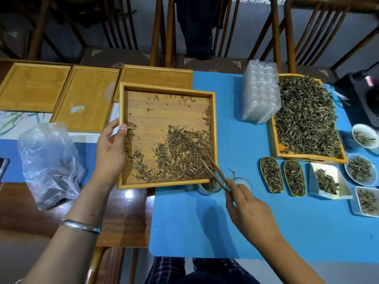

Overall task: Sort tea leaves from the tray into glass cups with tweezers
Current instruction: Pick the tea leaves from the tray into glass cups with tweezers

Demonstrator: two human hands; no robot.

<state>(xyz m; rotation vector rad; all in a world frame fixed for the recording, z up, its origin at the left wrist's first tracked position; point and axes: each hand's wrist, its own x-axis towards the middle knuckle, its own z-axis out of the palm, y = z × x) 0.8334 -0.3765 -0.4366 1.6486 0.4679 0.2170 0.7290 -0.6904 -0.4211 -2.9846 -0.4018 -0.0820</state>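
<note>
The right hand (249, 203) has its grip pinched on wooden tweezers (215, 172), tips in the tea leaves (182, 152) at the tray's near corner. The left hand (111, 148) clasps the tray (121, 140) (tilted) above a glass cup (208, 186) on the blue-matted desk (287, 232).

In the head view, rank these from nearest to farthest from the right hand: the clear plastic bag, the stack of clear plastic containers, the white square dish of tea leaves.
From the right hand:
1. White square dish, just to its right.
2. Stack of clear plastic containers, farther back on the blue mat.
3. Clear plastic bag, far left, beyond the left hand.
</note>
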